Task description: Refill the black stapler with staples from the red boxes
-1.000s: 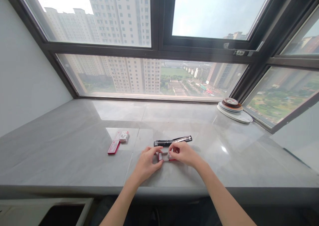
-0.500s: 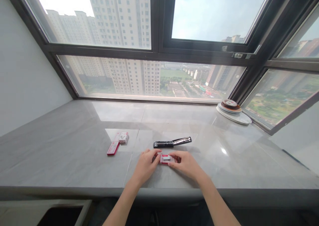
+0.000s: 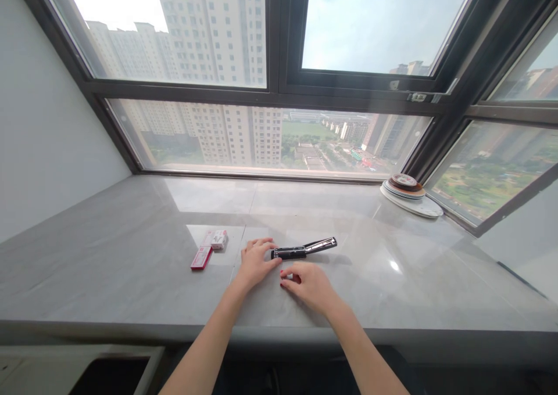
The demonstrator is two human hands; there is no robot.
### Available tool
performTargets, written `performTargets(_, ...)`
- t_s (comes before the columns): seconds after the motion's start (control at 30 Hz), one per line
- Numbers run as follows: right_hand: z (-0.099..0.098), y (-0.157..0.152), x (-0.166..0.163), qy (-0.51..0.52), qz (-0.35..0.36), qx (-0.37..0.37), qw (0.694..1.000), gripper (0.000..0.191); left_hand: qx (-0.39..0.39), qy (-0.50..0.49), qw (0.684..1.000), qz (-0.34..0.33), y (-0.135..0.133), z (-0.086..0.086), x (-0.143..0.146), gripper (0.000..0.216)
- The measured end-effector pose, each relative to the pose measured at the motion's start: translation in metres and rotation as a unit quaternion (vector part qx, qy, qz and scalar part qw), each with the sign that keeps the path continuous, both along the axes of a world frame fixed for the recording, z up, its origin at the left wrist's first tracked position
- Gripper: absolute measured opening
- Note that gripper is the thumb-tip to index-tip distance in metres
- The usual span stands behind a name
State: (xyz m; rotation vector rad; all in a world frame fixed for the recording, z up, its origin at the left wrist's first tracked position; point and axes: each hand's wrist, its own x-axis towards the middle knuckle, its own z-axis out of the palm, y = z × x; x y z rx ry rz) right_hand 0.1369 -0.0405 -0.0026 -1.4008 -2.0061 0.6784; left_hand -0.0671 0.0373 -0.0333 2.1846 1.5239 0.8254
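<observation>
A black stapler (image 3: 288,253) lies folded open on the grey counter, its metal magazine arm angled up to the right. My left hand (image 3: 254,262) is at its left end, with fingers behind and thumb in front, closed on that end. Just in front of the stapler, my right hand (image 3: 307,284) is curled with thumb and index finger near each other. Small red bits of what looks like the red and white box (image 3: 282,272) show at those fingertips; the rest is hidden by the hand.
On the left of the counter (image 3: 131,267) lie a flat red and pink box (image 3: 201,258) and a small white box (image 3: 219,240). A stack of plates (image 3: 410,194) stands in the back right corner by the window. The counter's front edge runs below my wrists.
My left hand has let go of the small red and white box and moved up to the stapler's left end. My right hand has closed further over the box and shifted slightly left.
</observation>
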Motion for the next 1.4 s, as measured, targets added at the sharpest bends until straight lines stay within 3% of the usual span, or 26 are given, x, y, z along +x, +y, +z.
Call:
performTargets(0.23,0.007,0.027,0.010,0.031,-0.054,0.045,0.997,0.021,0.013,-0.011,0.999,-0.034,-0.019,-0.009,0.002,0.026)
performTargets(0.37,0.005,0.045,0.013,0.003,-0.026,0.019,0.999,0.019,0.020,-0.015,0.999,-0.033,-0.023,-0.009,0.003,0.025)
performTargets(0.73,0.002,0.044,0.010,-0.016,-0.004,0.006,1.000,0.028,0.025,-0.024,0.999,-0.030,-0.021,-0.008,0.002,0.022)
performTargets(0.93,0.006,0.034,0.019,-0.024,-0.115,-0.003,0.993,0.023,0.014,-0.023,0.999,-0.029,-0.021,-0.006,0.003,0.021)
performTargets(1.13,0.000,0.017,0.017,0.101,-0.042,-0.077,0.991,0.041,0.008,-0.028,0.999,-0.029,-0.023,-0.002,0.004,0.021)
performTargets(1.2,-0.009,0.010,0.029,0.162,-0.074,-0.116,0.977,0.046,0.004,-0.029,0.999,-0.030,-0.023,-0.002,0.004,0.021)
performTargets(1.3,-0.021,0.002,0.061,0.225,-0.146,-0.233,0.935,0.055,-0.005,-0.032,0.999,-0.031,-0.022,-0.003,0.004,0.022)
performTargets(1.4,-0.021,0.002,0.088,0.278,-0.160,-0.294,0.900,0.060,-0.008,-0.038,0.999,-0.033,-0.020,-0.003,0.003,0.021)
